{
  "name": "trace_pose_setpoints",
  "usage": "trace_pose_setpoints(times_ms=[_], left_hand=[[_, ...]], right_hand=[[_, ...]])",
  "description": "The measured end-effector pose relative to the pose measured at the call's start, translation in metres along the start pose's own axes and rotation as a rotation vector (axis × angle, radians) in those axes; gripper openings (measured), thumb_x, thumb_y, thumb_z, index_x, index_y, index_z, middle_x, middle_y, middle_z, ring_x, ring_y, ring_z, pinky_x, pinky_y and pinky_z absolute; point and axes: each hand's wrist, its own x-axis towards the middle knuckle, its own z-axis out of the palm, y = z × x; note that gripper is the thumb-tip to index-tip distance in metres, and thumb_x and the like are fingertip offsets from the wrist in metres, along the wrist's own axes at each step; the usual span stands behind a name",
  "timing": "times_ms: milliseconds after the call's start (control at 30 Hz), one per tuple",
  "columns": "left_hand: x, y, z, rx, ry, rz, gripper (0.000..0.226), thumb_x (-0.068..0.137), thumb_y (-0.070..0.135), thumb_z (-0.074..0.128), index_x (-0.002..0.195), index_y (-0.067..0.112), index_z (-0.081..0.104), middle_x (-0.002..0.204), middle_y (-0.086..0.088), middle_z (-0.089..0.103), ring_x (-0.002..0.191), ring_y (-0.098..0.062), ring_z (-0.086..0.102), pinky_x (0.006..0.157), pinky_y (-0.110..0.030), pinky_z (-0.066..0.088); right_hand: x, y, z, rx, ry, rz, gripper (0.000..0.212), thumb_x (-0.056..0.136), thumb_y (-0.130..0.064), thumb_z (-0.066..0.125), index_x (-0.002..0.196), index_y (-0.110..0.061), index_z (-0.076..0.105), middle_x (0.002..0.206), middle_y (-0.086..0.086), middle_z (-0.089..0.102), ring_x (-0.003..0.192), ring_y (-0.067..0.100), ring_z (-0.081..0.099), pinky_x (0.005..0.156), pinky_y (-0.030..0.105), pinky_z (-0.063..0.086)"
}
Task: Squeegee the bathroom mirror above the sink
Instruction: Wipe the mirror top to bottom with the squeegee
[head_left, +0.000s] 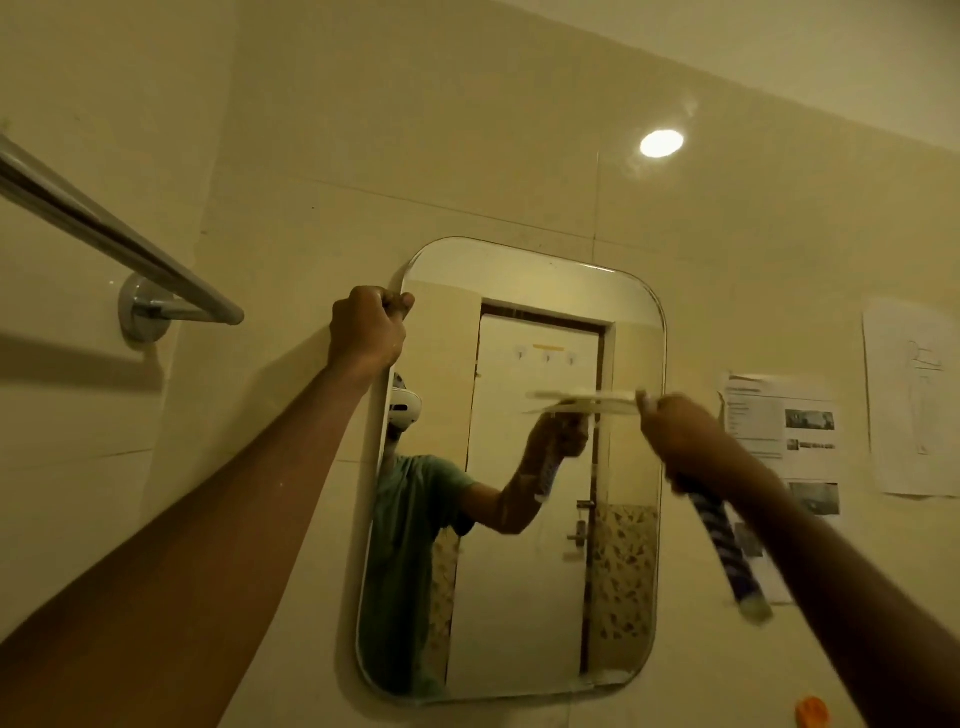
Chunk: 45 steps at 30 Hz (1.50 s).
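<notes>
Head view, looking up at a tiled bathroom wall. Nearest the camera, two bare forearms rise from the lower corners. The right hand (685, 441) is closed in a firm grip around the handle of the squeegee (722, 525), a blue-and-white patterned handle that slants down past the wrist to a pale end cap. The pale blade (582, 402), motion-blurred, lies roughly level against the glass in the upper-right part of the mirror (519, 519), near its right edge. The left hand (369, 332) is curled into a fist at the mirror's upper-left edge, thumb over the rim, apparently steadying the pane; it holds no tool.

The mirror is a tall rounded rectangle fixed flat to the wall. Its reflection shows the person's arm and a pale door. Whether the glass is wet, and which strips are already wiped, cannot be told at this sharpness; a faint pale line shows along the bottom edge. Judging by the blade's position, a stroke on the right-hand side is under way, with the glass below the blade still to be covered. The sink is out of frame.

Farther off: a chrome towel rail (119, 244) at left, printed paper sheets (779, 431) taped at right, and a bright lamp reflection (661, 143) on the tile above.
</notes>
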Motion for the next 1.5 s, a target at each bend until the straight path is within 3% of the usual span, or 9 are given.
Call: trace_pose_setpoints(times_ms=[167,467,700,833,933,1033,1167,1267,1500], left_hand=[[0.001,-0.003,0.001,-0.012,0.001,-0.004,0.035,0.096,0.037,0.055,0.1,0.005,0.069,0.088,-0.018,0.073,0.085,-0.035,0.069,0.08,-0.046,0.058],[0.0,0.0,0.0,-0.023,-0.001,-0.015,0.035,0.096,0.036,0.056,0.1,0.004,0.069,0.088,-0.019,0.073,0.088,-0.034,0.069,0.083,-0.045,0.057],[0.0,0.002,-0.001,-0.027,-0.011,-0.032,0.033,0.095,0.036,0.057,0.1,0.006,0.07,0.093,-0.019,0.073,0.091,-0.035,0.069,0.081,-0.045,0.058],[0.002,0.0,-0.002,-0.041,-0.013,-0.029,0.033,0.095,0.035,0.058,0.1,0.005,0.07,0.094,-0.018,0.073,0.09,-0.034,0.068,0.082,-0.044,0.058],[0.0,0.003,-0.004,-0.049,-0.014,-0.036,0.033,0.095,0.034,0.058,0.1,0.003,0.071,0.096,-0.019,0.073,0.093,-0.034,0.068,0.083,-0.043,0.057],[-0.003,0.006,-0.007,-0.048,-0.02,-0.047,0.034,0.095,0.033,0.058,0.101,0.002,0.07,0.098,-0.019,0.072,0.095,-0.034,0.066,0.084,-0.042,0.056],[-0.002,0.006,-0.006,-0.04,-0.024,-0.054,0.035,0.095,0.034,0.058,0.101,0.002,0.07,0.098,-0.019,0.072,0.095,-0.036,0.067,0.083,-0.044,0.057],[0.001,0.004,-0.004,-0.031,-0.025,-0.05,0.036,0.095,0.034,0.057,0.101,0.001,0.07,0.098,-0.02,0.071,0.094,-0.035,0.067,0.082,-0.042,0.057],[0.004,0.001,-0.002,-0.022,-0.011,-0.038,0.035,0.095,0.034,0.058,0.1,0.001,0.07,0.097,-0.019,0.072,0.093,-0.034,0.067,0.082,-0.04,0.056]], right_hand=[[0.059,-0.05,-0.054,0.086,0.19,-0.041,0.044,0.103,-0.041,0.029,0.086,-0.005,0.048,0.067,0.009,0.051,0.05,0.018,0.05,0.042,0.027,0.042],[-0.02,0.021,0.032,0.071,-0.02,-0.028,0.048,0.104,-0.035,0.029,0.071,-0.008,0.052,0.056,0.003,0.048,0.042,0.013,0.042,0.045,0.026,0.043],[0.052,-0.089,-0.04,0.086,0.165,-0.123,0.04,0.104,-0.035,0.031,0.087,-0.003,0.05,0.064,0.007,0.052,0.048,0.015,0.05,0.045,0.027,0.047],[0.034,-0.075,-0.007,0.047,0.078,-0.128,0.034,0.104,-0.028,0.033,0.088,-0.004,0.05,0.068,0.007,0.053,0.048,0.015,0.051,0.047,0.029,0.052],[-0.017,-0.032,0.047,0.053,-0.031,-0.077,0.034,0.103,-0.029,0.037,0.081,-0.01,0.053,0.063,0.003,0.053,0.045,0.01,0.046,0.036,0.018,0.037],[-0.036,-0.027,0.052,0.021,-0.106,-0.03,0.039,0.103,-0.035,0.036,0.081,-0.01,0.056,0.062,0.003,0.053,0.045,0.01,0.047,0.038,0.019,0.037],[0.012,-0.087,-0.004,0.033,0.106,-0.175,0.045,0.105,-0.035,0.031,0.075,-0.007,0.05,0.058,0.003,0.051,0.041,0.011,0.048,0.035,0.017,0.038],[0.04,-0.122,-0.023,0.068,0.128,-0.181,0.026,0.104,-0.025,0.037,0.094,-0.004,0.05,0.066,0.007,0.052,0.046,0.015,0.05,0.041,0.023,0.044],[-0.037,-0.044,0.068,0.123,-0.033,-0.052,0.033,0.102,-0.031,0.038,0.087,-0.009,0.057,0.067,0.003,0.056,0.047,0.01,0.049,0.038,0.018,0.036]])
